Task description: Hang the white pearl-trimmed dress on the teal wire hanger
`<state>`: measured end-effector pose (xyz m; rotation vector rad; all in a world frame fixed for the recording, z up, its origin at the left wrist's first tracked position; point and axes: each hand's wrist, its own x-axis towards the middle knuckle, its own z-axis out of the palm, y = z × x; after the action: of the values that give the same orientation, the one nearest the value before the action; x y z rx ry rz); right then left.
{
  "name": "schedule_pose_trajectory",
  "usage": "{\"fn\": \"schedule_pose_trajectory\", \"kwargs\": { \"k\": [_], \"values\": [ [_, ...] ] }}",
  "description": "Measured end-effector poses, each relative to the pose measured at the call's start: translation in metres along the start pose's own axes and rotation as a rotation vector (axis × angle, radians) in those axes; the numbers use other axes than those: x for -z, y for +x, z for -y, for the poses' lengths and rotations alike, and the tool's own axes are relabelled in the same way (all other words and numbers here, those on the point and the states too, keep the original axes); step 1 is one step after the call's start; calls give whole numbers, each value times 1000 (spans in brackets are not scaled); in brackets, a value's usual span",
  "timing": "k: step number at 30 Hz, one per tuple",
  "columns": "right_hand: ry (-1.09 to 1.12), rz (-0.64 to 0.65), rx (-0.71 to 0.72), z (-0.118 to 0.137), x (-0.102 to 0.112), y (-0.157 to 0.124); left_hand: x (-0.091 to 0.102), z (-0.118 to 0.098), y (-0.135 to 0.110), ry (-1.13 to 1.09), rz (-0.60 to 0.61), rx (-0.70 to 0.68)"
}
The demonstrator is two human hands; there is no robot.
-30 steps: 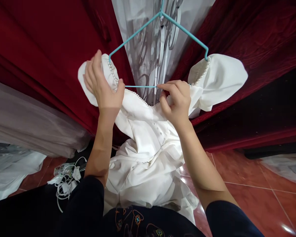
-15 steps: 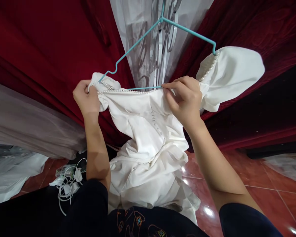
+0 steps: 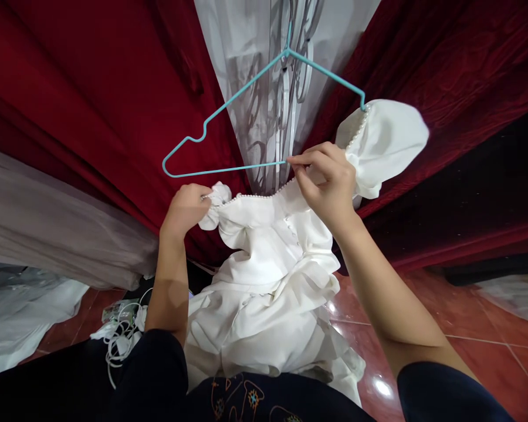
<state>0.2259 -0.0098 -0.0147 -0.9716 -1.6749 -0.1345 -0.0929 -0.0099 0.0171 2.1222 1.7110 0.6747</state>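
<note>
A white dress point(image 3: 264, 252) with a pearl-beaded neckline hangs in folds in front of me. My left hand point(image 3: 186, 210) is closed on its gathered left sleeve, below the hanger's bare left end. With thumb and fingers, my right hand point(image 3: 325, 179) pinches the bottom bar of a light blue hanger point(image 3: 244, 88). The puffed right sleeve point(image 3: 391, 140) still sits on the hanger's right end, beaded edge against the notch. Part of the bodice is hidden behind my right hand.
Dark red curtains point(image 3: 114, 105) hang on both sides, with white metal scrollwork point(image 3: 286, 99) between them. White cables point(image 3: 121, 340) lie in a tangle at lower left. The floor has glossy red tiles point(image 3: 462, 305). Pale fabric point(image 3: 30, 310) spreads over the floor at left.
The left sleeve has come off the hanger's left end. My left hand has moved down and to the right with it. My right hand stays on the bar, and the hanger has dipped slightly.
</note>
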Motion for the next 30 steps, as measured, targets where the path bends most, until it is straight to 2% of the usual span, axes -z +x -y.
{"fn": "schedule_pose_trajectory", "kwargs": {
  "k": [2,3,5,7,9,11,13,15,18,20,24,28,29,30],
  "values": [
    [14,-17,24,0,-3,0,-11,-10,-4,-75,-19,-247],
    [9,-21,32,0,-4,-1,-16,-17,-6,-125,-88,-393],
    [-16,-29,33,1,-5,-1,-22,-33,-9,-181,-298,-639],
    [-34,-34,26,3,-6,-2,-23,-48,-7,-153,-517,-737],
    [-38,-35,40,8,-6,-4,-23,-58,-1,-102,-624,-702],
    [-47,-30,82,13,-4,-5,-24,-63,6,-45,-570,-633],
    [-68,-43,103,15,1,-4,-29,-64,12,0,-462,-593],
    [-123,-115,71,11,10,2,-35,-62,14,9,-418,-574],
    [-235,-295,1,-7,29,17,-42,-60,13,-24,-453,-576],
    [-227,-344,-41,-23,42,28,-42,-59,12,-40,-468,-575],
    [-72,-341,-193,-54,65,50,-36,-55,13,-42,-481,-577],
    [-70,-612,-505,-91,98,61,-31,-52,13,-74,-478,-606],
    [-95,-637,-589,-100,107,59,-31,-52,12,-86,-467,-611],
    [-113,-583,-625,-106,117,54,-32,-53,12,-99,-458,-614]
  ]
}}
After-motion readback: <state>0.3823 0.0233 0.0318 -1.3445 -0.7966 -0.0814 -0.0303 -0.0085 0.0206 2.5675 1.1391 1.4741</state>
